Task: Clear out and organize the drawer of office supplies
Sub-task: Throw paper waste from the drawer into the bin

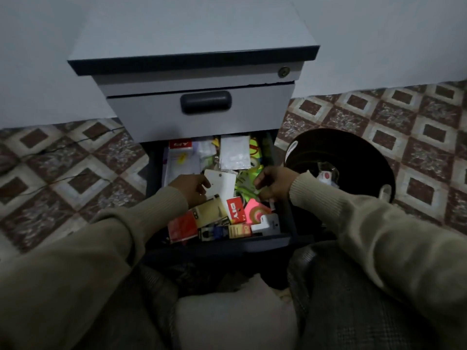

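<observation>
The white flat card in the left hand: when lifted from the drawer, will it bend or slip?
The white card looks thin and flat, so probably light and fairly stiff. Its smooth surface may slip in the left hand, whose grip is only at one edge. It lies on loose clutter in the drawer, so neighbours may shift.

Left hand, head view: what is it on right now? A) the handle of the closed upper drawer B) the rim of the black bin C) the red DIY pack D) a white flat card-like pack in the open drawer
D: the left hand grips the white flat pack inside the open drawer; its fingers curl on the pack's left edge, well below the upper drawer handle.
</observation>
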